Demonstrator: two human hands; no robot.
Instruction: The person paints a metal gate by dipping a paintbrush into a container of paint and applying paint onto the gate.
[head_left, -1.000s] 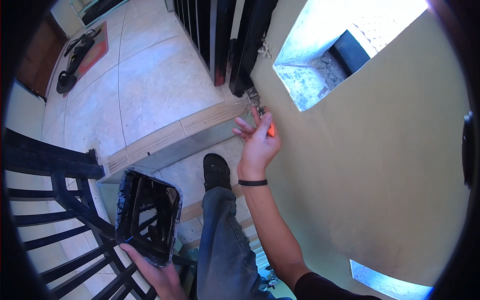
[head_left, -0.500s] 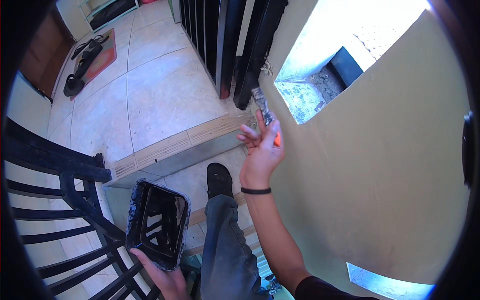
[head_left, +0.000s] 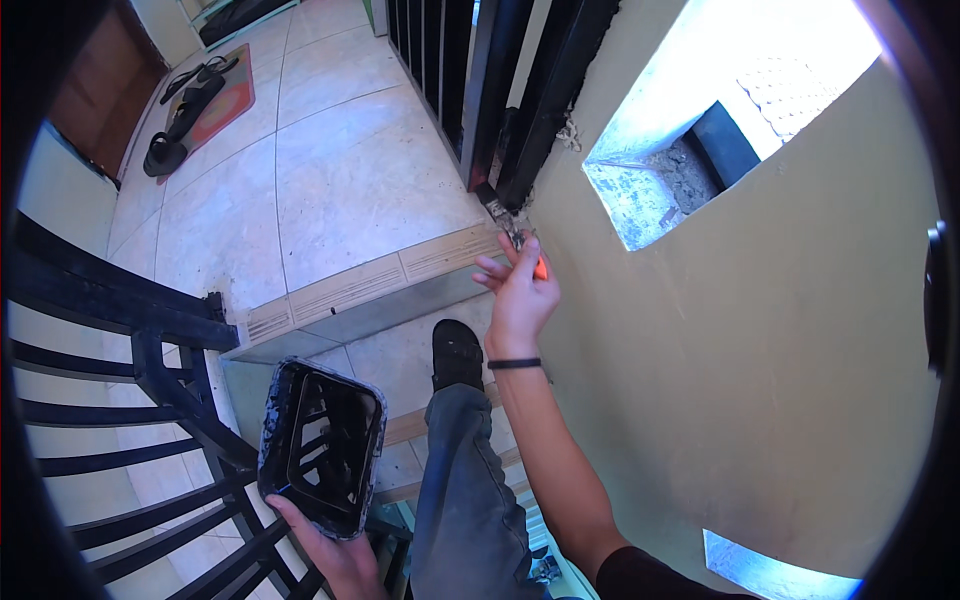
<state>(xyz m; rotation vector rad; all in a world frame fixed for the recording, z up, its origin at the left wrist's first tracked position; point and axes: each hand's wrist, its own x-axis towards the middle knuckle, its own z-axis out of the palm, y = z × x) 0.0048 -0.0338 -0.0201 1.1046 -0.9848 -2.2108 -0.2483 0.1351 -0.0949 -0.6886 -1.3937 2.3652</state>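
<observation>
Orange-handled brush (head_left: 504, 216) btwn R fingers (head_left: 527, 257), tip (head_left: 486, 194) poss. touching gate (head_left: 488, 110).

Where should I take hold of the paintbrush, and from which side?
Probably by its orange handle, coming from the person's side. The paintbrush points away, its dark bristle end near the foot of the black gate posts, so the handle faces back. The right hand grips it there; the wall close on the right would likely crowd an approach from that side.

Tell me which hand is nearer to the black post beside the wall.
Right. The right hand is just below the post; the left hand is farther down and left.
</observation>
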